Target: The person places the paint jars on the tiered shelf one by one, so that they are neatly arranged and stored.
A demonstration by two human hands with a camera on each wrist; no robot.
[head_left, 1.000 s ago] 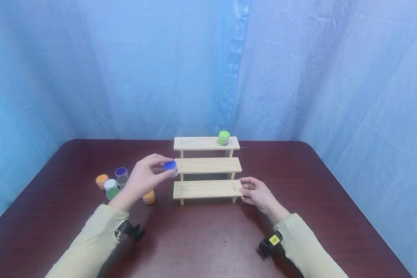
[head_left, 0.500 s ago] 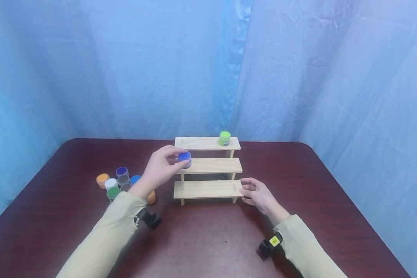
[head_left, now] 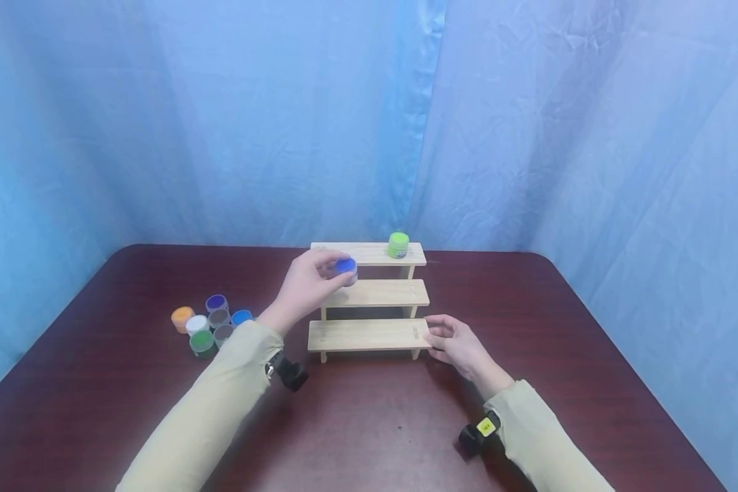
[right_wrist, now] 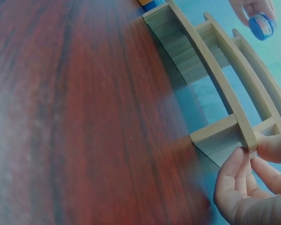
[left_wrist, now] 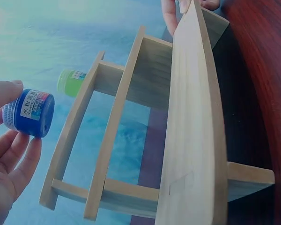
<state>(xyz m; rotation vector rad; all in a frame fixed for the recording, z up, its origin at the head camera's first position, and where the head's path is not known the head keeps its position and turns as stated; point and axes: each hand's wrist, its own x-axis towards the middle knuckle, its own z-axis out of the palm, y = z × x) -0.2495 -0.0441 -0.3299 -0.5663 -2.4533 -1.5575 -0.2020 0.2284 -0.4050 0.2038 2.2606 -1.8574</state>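
Note:
A blue paint jar (left_wrist: 35, 112) with a printed label is pinched between the thumb and fingers of my left hand (head_left: 307, 280). In the head view it overlaps the middle and top steps of a three-tier wooden stand (head_left: 369, 335). My right hand (head_left: 458, 344) grips the right end of the lowest step, thumb above and fingers below, as the right wrist view shows. On the top step, toward the right, stands a light green paint jar (head_left: 398, 245).
Left of the stand, several paint jars cluster on the dark red table (head_left: 369, 424): an orange jar (head_left: 182, 319), a white jar (head_left: 197, 325), a green jar (head_left: 203, 344), a purple jar (head_left: 216, 303) and others. My left sleeve (head_left: 203, 410) partly covers this group. Blue curtains (head_left: 283, 123) surround the table.
My left hand has carried the blue paint jar right and farther back, from the stand's left edge to over its upper steps. My right hand stays on the lowest step.

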